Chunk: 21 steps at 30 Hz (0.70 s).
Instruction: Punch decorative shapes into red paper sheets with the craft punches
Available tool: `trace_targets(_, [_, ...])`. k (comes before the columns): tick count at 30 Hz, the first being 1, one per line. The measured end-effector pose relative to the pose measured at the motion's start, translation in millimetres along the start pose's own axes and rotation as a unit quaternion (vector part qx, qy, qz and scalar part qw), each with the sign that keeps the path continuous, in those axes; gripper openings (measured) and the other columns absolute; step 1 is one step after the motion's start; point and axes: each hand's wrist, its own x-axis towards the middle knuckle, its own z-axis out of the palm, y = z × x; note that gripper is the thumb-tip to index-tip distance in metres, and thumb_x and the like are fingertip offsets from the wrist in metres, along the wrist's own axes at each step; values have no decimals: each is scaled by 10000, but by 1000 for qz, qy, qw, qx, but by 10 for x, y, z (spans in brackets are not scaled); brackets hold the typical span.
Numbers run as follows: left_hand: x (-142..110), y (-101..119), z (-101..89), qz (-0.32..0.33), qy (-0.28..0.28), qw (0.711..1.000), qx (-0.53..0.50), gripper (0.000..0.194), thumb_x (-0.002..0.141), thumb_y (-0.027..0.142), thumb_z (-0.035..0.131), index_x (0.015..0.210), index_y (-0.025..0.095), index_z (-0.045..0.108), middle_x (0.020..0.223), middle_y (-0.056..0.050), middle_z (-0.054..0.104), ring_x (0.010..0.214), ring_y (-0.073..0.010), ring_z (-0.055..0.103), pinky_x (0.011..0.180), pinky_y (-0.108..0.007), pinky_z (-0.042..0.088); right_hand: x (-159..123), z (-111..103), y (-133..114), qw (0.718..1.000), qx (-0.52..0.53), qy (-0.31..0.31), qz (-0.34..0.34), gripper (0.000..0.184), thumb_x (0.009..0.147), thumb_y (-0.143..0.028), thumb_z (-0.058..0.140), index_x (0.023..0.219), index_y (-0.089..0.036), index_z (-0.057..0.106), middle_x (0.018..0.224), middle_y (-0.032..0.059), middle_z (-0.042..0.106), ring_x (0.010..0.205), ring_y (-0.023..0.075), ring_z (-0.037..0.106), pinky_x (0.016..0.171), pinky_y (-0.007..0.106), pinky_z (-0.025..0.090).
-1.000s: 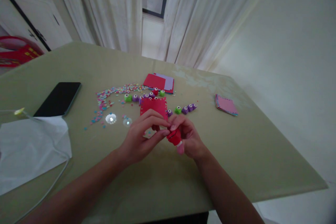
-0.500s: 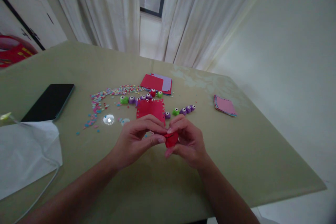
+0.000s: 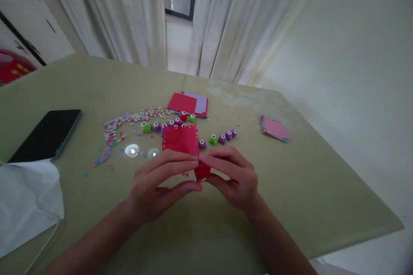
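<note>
Between my two hands is a small red craft punch [image 3: 201,172], held low over the table. My right hand [image 3: 237,176] grips it from the right, with the fingers on top and the thumb beneath. From the other side my left hand [image 3: 161,182] closes on it, fingertips at its upper edge and thumb near its base. Just beyond my fingers lies a red card [image 3: 180,141] with small holes along its edges, partly covering a row of purple, green and red craft punches. To its right are a green punch [image 3: 213,139] and several purple ones [image 3: 222,139].
Paper confetti [image 3: 111,131] is scattered left of the punches, near a clear round disc [image 3: 132,150]. A stack of red and lilac cards [image 3: 183,102] lies behind. At right sits a pile of pink cards [image 3: 275,128]. A tablet [image 3: 47,134] and white cloth-like sheet [image 3: 27,206] are at left.
The red punch has turned in my hands, and its pale base now shows at the bottom. My left thumb has moved lower. The view has shifted slightly.
</note>
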Motion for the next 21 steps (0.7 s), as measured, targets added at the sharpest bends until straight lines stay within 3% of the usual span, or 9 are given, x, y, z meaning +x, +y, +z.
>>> trace_targets(3, [-8,0,2,46,-11,998,29,417,877,298,885,1258,225,732,1139,-87,805,1000,-203,788,856,-322,671,-18,2,-14,1000,-14,-9,-11,619,925,-171,825,1466,-417,653,1208,77,763,1025,234,752,873,364,653])
trace_targets(8, [-48,-4,1,71,10,994,82,459,876,146,872,1294,250,712,1161,-69,810,994,-198,801,835,-324,683,-58,20,-23,1000,-25,1,-19,634,938,-108,786,1472,-418,646,1242,69,779,1033,236,763,902,378,660])
trace_targets(13, [-142,-36,-95,103,-35,984,138,530,920,136,824,1412,249,665,1247,-82,804,1052,-216,795,902,-367,684,-66,-16,-42,999,-27,-9,-43,678,889,-80,805,1481,-373,653,1233,84,788,1036,252,773,906,388,668])
trace_targets(17, [-183,-21,-195,130,-81,972,178,448,987,139,730,1424,203,659,1316,-122,779,1157,-252,765,976,-426,667,-66,-7,-92,997,-39,-5,-63,725,858,-80,814,1514,-327,627,1241,102,795,1047,266,785,898,389,680])
trace_targets(21, [-133,48,-241,181,-77,968,153,283,1008,85,662,1287,101,707,1298,-145,759,1252,-254,712,1010,-412,645,-64,46,-135,991,-12,38,-127,534,917,-103,776,1431,-221,693,1221,121,807,1024,237,802,877,364,696])
